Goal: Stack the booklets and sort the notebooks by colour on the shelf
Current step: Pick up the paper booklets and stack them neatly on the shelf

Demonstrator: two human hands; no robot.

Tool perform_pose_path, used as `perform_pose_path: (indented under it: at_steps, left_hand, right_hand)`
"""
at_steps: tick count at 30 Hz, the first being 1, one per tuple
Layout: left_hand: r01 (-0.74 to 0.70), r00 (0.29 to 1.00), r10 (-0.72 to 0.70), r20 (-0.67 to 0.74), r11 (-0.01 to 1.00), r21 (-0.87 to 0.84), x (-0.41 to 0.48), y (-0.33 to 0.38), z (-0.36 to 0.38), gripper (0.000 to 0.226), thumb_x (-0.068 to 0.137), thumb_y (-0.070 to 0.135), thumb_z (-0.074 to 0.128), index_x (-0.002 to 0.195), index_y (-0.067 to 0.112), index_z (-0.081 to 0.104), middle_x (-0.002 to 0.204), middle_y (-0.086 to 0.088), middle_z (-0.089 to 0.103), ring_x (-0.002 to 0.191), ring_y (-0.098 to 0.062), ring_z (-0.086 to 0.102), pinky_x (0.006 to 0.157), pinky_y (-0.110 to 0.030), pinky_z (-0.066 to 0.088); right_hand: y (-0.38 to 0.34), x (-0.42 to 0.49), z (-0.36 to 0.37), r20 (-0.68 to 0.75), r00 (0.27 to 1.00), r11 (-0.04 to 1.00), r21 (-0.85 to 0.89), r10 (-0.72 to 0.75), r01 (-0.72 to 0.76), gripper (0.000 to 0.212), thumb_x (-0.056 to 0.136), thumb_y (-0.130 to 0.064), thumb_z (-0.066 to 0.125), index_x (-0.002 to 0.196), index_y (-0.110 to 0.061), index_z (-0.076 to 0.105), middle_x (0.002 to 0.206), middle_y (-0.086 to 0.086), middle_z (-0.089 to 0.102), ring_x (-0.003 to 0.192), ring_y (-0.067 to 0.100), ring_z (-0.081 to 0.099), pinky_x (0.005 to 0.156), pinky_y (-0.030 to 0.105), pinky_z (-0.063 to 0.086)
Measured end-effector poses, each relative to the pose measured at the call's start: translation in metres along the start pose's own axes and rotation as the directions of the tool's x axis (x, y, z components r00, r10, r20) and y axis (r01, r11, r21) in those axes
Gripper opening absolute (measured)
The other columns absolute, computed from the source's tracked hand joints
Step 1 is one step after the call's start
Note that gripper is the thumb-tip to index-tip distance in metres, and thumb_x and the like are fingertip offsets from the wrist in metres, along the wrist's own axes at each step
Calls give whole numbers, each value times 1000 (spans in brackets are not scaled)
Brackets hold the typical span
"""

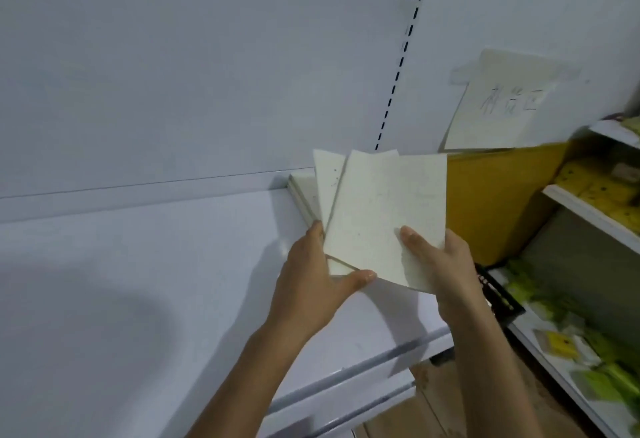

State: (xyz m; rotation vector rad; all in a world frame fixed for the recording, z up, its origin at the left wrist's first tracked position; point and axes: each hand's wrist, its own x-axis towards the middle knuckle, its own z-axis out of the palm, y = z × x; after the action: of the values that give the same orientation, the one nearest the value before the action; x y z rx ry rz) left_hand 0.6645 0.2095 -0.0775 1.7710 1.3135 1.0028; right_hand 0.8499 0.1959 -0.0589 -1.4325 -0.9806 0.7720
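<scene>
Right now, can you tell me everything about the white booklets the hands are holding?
The booklets are thin, off-white and paper-like, with faint dark specks on plain covers. At least three show, fanned out, tilted above the white shelf near its back wall. The left hand grips their lower left edge, and the right hand pinches the lower right corner, thumb on the top cover.

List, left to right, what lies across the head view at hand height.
White shelf → left hand → fanned booklets → right hand → yellow box → side rack of yellow-green goods.
</scene>
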Motion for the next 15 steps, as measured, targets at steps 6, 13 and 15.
perform_pose_path:
  at_steps: [6,13,15]
  left_hand:
    - [29,992,-17,-128,995,93,21,-3,33,74,61,58,78,123,35,44,118,20,58,98,6,53,73,-10,48]
    - [114,977,-45,-207,935,336,28,-9,44,83,59,66,73,127,28,43,120,24,55,108,-2,55,92,-28,45]
    - [161,967,-79,-243,927,340,28,-9,44,100,62,62,74,144,25,30,126,27,41,116,4,45,98,-22,36]
  right_hand:
    - [23,68,-18,270,961,985,-138,-63,103,8,88,-27,66,91,-32,61,82,-18,70,77,-6,65,54,15,51]
    - [41,120,-15,473,881,905,-381,12,192,41,87,-37,65,121,-16,59,109,-1,67,94,18,63,80,38,54]
    - [46,126,-18,480,877,904,-363,-27,227,46,86,-38,66,126,-17,55,113,-5,64,98,14,61,81,33,51]
